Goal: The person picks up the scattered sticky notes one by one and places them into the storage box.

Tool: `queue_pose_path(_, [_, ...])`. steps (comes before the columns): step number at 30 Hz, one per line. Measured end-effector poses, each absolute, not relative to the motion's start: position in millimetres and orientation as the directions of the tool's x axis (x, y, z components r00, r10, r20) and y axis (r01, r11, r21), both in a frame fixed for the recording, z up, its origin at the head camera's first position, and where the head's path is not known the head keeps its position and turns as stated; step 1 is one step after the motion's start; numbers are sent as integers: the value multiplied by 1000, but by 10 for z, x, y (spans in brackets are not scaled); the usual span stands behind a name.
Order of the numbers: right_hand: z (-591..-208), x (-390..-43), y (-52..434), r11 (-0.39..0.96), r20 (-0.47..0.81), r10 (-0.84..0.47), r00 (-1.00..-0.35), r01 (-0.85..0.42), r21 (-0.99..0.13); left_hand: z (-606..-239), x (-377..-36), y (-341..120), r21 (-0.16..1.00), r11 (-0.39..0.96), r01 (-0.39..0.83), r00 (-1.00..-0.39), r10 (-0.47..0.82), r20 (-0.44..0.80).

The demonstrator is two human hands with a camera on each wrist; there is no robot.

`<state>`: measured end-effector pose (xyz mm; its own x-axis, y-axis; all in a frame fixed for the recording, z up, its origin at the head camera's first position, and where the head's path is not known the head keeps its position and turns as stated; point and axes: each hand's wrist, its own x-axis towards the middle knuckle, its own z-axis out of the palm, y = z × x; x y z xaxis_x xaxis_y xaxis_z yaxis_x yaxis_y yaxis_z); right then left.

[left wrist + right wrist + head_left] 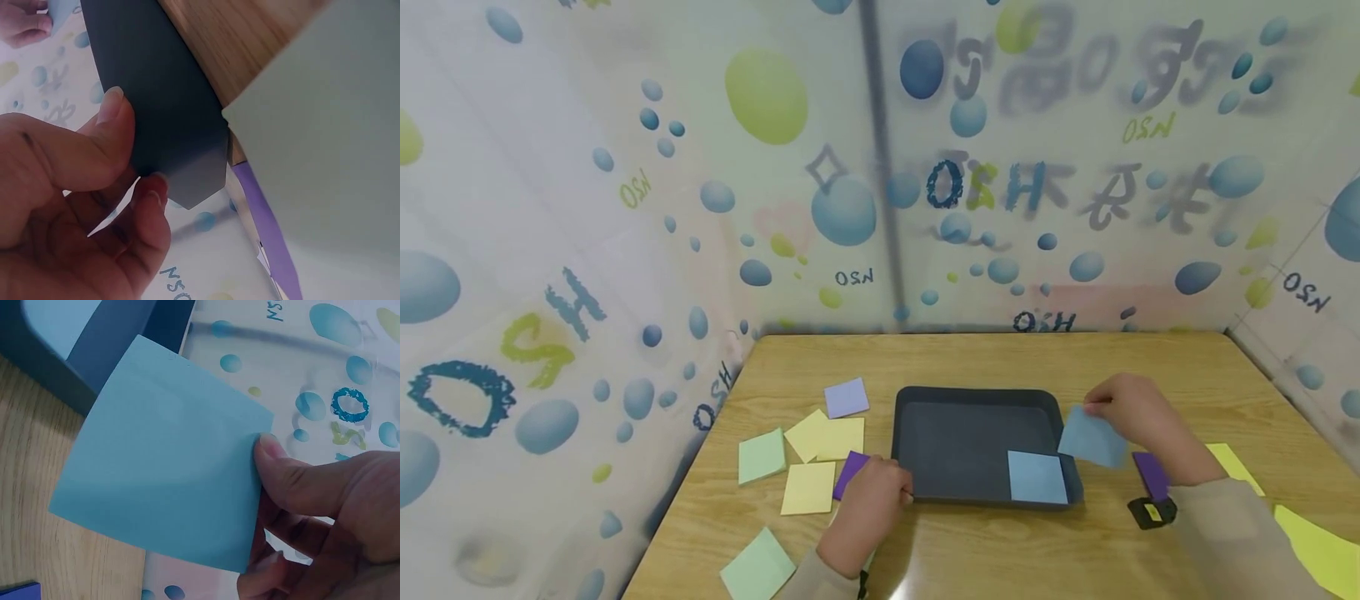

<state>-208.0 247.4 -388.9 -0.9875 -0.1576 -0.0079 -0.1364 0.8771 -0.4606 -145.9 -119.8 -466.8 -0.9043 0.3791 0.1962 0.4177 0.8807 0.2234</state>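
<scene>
A dark grey tray lies in the middle of the wooden table, with one light blue square note lying in its near right corner. My right hand pinches a second light blue note by its edge, held just over the tray's right rim; the right wrist view shows the thumb on that blue note. My left hand grips the tray's near left corner between thumb and forefinger. A purple note lies right beside that hand.
Left of the tray lie yellow notes, green notes and a lavender one. Another green note lies near the front edge. A purple note, a black clip and yellow sheets sit at the right. Patterned walls enclose the table.
</scene>
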Motion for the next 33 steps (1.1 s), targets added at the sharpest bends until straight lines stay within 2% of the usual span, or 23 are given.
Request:
queue_pose_path(8, [-3913, -2199, 2336, 867, -87, -184, -979, -120, -483, -4674, -1462, -1196, 178, 881, 438, -890, 397, 222])
queue_pose_path(21, [-3899, -2311, 2099, 849, -175, -323, -930, -203, -487, -4684, -1442, -1191, 171, 879, 445, -886, 405, 225])
queue_pose_path(33, [-4027, -2332, 1939, 834, -241, -330, -913, -162, -527, -4667, -1445, -1178, 160, 880, 448, -888, 415, 200])
